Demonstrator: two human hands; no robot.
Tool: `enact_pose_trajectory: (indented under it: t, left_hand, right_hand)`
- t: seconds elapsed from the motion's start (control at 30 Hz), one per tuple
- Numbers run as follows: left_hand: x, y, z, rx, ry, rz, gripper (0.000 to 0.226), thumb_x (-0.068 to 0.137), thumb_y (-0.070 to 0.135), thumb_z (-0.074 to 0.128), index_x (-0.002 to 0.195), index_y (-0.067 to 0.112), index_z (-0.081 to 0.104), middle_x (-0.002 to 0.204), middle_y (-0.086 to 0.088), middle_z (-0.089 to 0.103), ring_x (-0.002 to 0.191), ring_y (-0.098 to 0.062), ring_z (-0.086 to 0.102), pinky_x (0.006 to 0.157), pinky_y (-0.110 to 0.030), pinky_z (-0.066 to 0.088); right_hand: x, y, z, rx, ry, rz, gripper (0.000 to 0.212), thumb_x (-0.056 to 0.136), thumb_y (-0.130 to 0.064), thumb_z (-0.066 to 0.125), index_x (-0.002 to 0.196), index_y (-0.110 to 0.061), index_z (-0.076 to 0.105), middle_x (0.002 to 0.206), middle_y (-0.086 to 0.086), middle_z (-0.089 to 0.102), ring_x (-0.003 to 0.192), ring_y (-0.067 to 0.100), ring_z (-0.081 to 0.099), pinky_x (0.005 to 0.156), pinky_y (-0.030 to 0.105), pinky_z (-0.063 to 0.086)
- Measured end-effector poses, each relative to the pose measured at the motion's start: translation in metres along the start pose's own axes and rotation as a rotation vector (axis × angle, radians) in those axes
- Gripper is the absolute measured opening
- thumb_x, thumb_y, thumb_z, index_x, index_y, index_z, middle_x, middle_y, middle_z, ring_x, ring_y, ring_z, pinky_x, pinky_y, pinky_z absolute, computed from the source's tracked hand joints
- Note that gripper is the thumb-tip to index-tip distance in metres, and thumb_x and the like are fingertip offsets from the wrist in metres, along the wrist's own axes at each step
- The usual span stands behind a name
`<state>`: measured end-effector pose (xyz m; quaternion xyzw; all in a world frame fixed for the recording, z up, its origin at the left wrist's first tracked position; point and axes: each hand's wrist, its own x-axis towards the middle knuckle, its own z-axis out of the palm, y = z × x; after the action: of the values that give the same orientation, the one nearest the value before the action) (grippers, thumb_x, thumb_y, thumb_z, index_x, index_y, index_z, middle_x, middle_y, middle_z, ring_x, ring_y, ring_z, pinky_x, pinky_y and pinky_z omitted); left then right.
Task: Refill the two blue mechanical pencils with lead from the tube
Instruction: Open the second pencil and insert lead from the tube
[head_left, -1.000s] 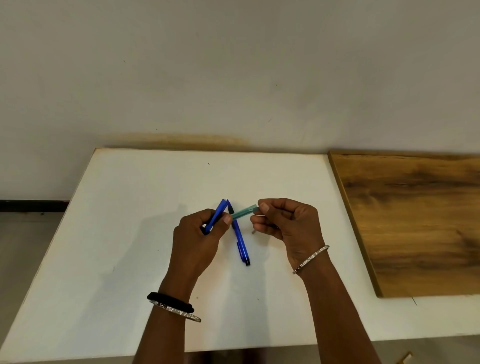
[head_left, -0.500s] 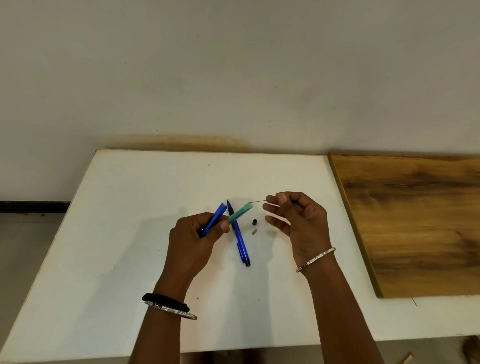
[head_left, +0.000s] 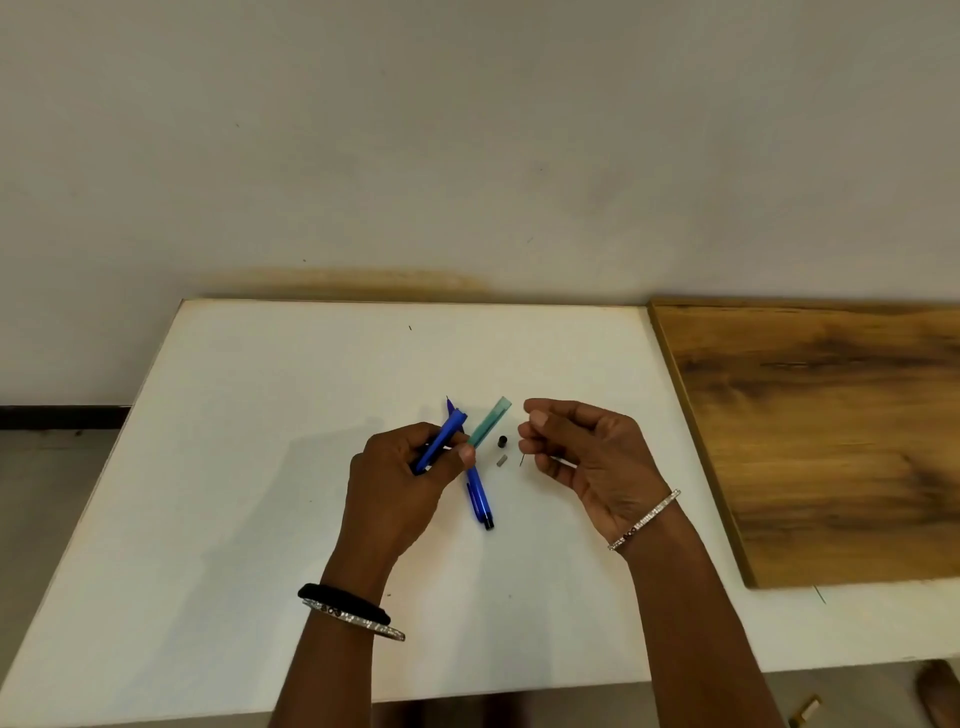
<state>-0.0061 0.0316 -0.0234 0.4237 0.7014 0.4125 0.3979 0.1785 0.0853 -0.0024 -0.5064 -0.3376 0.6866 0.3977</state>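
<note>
My left hand (head_left: 400, 483) grips one blue mechanical pencil (head_left: 441, 439) and the teal lead tube (head_left: 488, 422) together, both pointing up and away. The second blue pencil (head_left: 479, 499) lies flat on the white table (head_left: 249, 467), partly hidden behind my left hand, its black end toward me. My right hand (head_left: 582, 457) is just right of the tube, fingertips pinched on a thin lead stick (head_left: 521, 460) that points downward. A small black cap (head_left: 502, 442) and a small grey piece (head_left: 502, 460) rest on the table between my hands.
A brown wooden board (head_left: 831, 441) lies on the table's right side. A plain wall stands right behind the table. Floor shows at the left edge and below the near edge.
My right hand pulled a lead out of the tube and moved right, then turned it downward. The cap and grey piece, hidden a second ago, now show on the table.
</note>
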Motion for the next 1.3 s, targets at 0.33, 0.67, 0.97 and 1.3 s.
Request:
enact_pose_trajectory:
  t: [0.33,0.67,0.97,1.3]
  left_hand:
    - [-0.001,0.005,0.013,0.093,-0.144,0.007,0.016,0.076,0.037,0.076,0.089,0.029,0.072,0.074,0.012,0.07,0.067,-0.006,0.064,0.068,-0.028,0.056]
    - [-0.001,0.003,0.013,0.105,-0.047,0.031,0.034,0.081,0.049,0.066,0.103,0.024,0.072,0.084,0.007,0.07,0.075,-0.006,0.061,0.064,-0.01,0.039]
    - [-0.001,0.003,0.011,0.13,-0.014,0.044,0.03,0.083,0.046,0.066,0.097,0.021,0.074,0.068,0.016,0.061,0.059,0.002,0.055,0.056,0.0,0.04]
    - [-0.004,0.009,0.009,0.072,-0.042,0.028,0.035,0.083,0.054,0.058,0.091,0.024,0.075,0.075,0.01,0.072,0.057,0.001,0.055,0.059,-0.011,0.039]
  right_hand:
    - [-0.004,-0.003,-0.004,-0.072,-0.024,0.109,0.02,0.072,-0.018,0.081,0.087,-0.006,0.078,0.078,0.012,0.074,0.064,0.016,0.068,0.058,0.022,0.055]
    - [-0.003,-0.003,-0.029,-0.24,0.121,0.233,0.009,0.076,-0.007,0.079,0.08,0.0,0.076,0.07,0.014,0.073,0.053,0.014,0.065,0.049,0.019,0.052]
    - [0.006,0.009,-0.021,-0.285,0.226,0.276,0.011,0.075,-0.004,0.08,0.077,0.005,0.072,0.055,0.01,0.069,0.04,0.011,0.06,0.039,0.016,0.044]
    - [0.004,0.008,-0.025,-0.191,0.248,0.227,0.01,0.074,-0.005,0.081,0.077,0.001,0.074,0.062,0.012,0.071,0.046,0.013,0.062,0.044,0.019,0.048]
